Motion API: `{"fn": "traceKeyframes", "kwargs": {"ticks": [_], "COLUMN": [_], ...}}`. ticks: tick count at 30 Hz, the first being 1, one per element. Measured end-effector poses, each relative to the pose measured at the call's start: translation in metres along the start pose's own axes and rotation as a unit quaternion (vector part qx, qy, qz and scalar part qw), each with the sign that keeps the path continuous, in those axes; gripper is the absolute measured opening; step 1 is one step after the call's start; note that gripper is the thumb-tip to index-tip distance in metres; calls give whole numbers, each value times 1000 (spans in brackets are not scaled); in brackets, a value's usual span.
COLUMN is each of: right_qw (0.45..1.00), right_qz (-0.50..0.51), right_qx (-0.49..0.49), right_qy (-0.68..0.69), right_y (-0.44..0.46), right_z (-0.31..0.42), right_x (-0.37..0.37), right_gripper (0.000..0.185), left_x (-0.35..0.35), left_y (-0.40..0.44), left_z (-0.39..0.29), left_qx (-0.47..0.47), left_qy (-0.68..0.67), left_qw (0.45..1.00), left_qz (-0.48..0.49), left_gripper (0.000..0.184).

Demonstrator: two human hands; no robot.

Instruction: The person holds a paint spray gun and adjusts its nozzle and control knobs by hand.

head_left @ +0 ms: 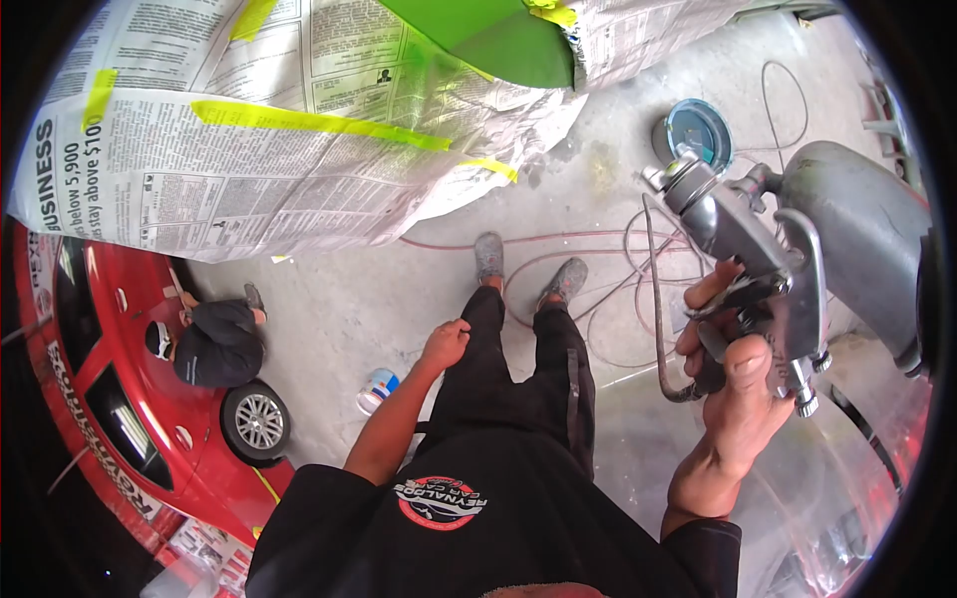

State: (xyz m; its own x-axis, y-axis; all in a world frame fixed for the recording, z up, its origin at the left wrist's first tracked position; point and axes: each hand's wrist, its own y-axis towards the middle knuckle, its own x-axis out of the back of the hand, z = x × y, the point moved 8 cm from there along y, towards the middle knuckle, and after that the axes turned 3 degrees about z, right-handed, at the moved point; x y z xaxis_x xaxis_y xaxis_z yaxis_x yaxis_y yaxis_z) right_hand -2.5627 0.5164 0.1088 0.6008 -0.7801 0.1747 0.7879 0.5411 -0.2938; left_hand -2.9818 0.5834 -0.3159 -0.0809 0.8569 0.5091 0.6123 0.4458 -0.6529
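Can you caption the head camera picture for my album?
Right hand grips a spray gun; newspaper borders a green panel.

The spray gun (743, 237) hides part of the right hand (746, 399), so some fingers show only in bits. Right of those fingers, the big gray cup (847, 229) runs into the dark round edge. Up past them, the gun's tip covers a bit of the blue bucket (698, 132). The left hand (446, 345) curls up, hiding its palm. Above its fingers is newspaper (249, 189) (the little print is too tiny to read), and the top edge cuts off the green panel (493, 40).
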Motion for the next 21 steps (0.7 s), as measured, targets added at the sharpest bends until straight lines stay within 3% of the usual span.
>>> {"fn": "traceKeyframes", "kwargs": {"ticks": [10, 13, 16, 19, 21], "right_qw": [999, 999, 1000, 998, 998], "right_qz": [-16, -22, -11, -39, -29], "right_qx": [28, 32, 24, 33, 31], "right_qy": [14, -30, 12, -41, -41], "right_y": [17, 23, 26, 28, 28], "right_z": [10, 14, 18, 21, 19], "right_x": [-1, -5, -6, -7, -6], "right_gripper": [62, 81, 58, 80, 78], "left_x": [0, 0, -1, -1, -2], "left_y": [-2, -3, -3, -4, -4], "left_z": [0, -1, -1, -2, -2], "left_qx": [17, 12, 8, 20, 15], "left_qy": [-5, -6, -6, -8, -4], "left_qw": [1000, 1000, 1000, 1000, 1000], "left_qz": [4, 2, 4, 7, 3], "left_gripper": [16, 16, 16, 16, 16]}}
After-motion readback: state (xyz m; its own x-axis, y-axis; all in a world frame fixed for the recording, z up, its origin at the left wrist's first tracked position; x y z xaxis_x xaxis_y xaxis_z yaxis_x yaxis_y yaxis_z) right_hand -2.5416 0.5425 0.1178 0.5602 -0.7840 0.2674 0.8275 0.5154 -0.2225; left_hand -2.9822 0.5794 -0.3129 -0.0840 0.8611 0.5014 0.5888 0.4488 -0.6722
